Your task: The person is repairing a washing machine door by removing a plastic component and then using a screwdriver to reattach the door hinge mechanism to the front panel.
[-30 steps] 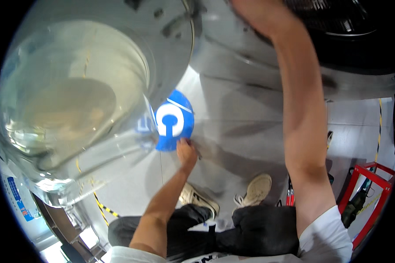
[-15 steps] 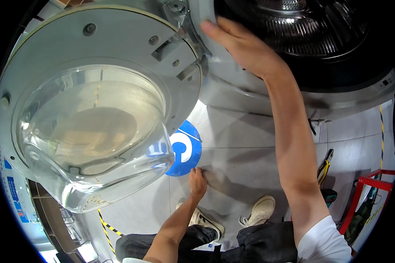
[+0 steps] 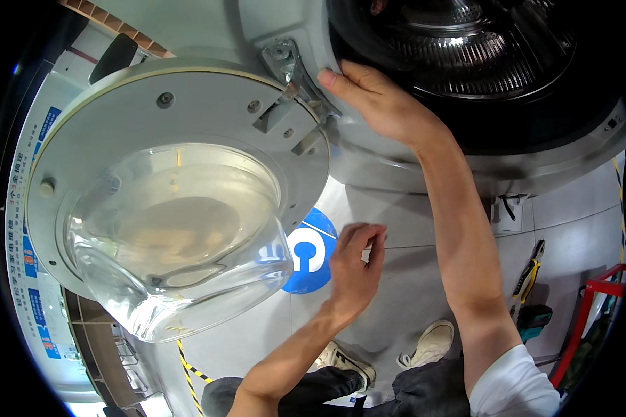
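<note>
A washing machine's front [image 3: 389, 158] is at the upper right. My right hand [image 3: 386, 104] is closed round the left rim of its door opening. The thumb lies on the grey front panel, and the fingers bend in beside the dark rubber gasket [image 3: 358, 42], their tips partly hidden. My left hand [image 3: 357, 267] is in the air below the opening, right of the open door [image 3: 209, 94] with its clear glass bowl [image 3: 167, 229]. Its thumb and fingers meet in a pinch; anything between them is too small to make out. The metal hinge [image 3: 289, 66] joins door and machine.
The metal drum [image 3: 466, 66] shows inside the opening. Pliers with yellow-and-black handles [image 3: 528, 274] and a dark green tool [image 3: 533, 320] lie on the tiled floor, near a red frame [image 3: 584, 313]. A blue round floor sticker [image 3: 306, 278] shows below the door.
My left hand has come up from near my shoes toward the machine. My right hand stays at the rim. The view has shifted, so the door sits lower and further right.
</note>
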A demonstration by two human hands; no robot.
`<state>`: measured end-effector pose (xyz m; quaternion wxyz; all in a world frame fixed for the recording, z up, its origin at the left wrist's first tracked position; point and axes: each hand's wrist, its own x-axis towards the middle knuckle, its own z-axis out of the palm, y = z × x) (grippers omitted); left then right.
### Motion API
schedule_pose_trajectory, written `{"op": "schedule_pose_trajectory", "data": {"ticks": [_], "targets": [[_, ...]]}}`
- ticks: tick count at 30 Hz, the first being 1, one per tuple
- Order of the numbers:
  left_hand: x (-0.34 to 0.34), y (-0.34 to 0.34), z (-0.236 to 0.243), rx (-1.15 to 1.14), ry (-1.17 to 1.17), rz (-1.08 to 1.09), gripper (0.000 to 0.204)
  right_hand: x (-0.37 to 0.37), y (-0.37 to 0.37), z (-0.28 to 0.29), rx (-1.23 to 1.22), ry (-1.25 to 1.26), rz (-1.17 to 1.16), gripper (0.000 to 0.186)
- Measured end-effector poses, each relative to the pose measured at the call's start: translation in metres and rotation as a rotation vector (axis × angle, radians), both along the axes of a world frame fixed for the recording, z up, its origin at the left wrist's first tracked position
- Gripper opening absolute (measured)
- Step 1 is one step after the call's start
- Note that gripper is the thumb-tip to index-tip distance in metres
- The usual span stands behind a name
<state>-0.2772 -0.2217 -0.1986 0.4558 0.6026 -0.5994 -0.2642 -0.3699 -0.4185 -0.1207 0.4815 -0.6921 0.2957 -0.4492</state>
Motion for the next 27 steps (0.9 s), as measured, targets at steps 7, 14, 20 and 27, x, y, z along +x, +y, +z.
{"op": "schedule_pose_trajectory", "data": {"ticks": [7,14,20,27], "targets": [[0.007,-0.056,0.155,-0.512,-0.175,-0.021,0.023,-0.004,0.007,0.009,0.061,-0.032,0.074,0.048],[0.004,-0.084,0.2,-0.726,-1.185,0.33,0.02,-0.005,0.012,0.015,0.0,0.051,0.04,0.052],[0.005,-0.094,0.191,-0.584,-1.369,0.384,0.018,0.001,0.005,0.007,0.011,-0.049,0.067,0.044],[0.004,-0.116,0.2,-0.443,-1.411,0.413,0.008,-0.001,0.008,0.011,-0.084,-0.037,0.027,0.048]]}}
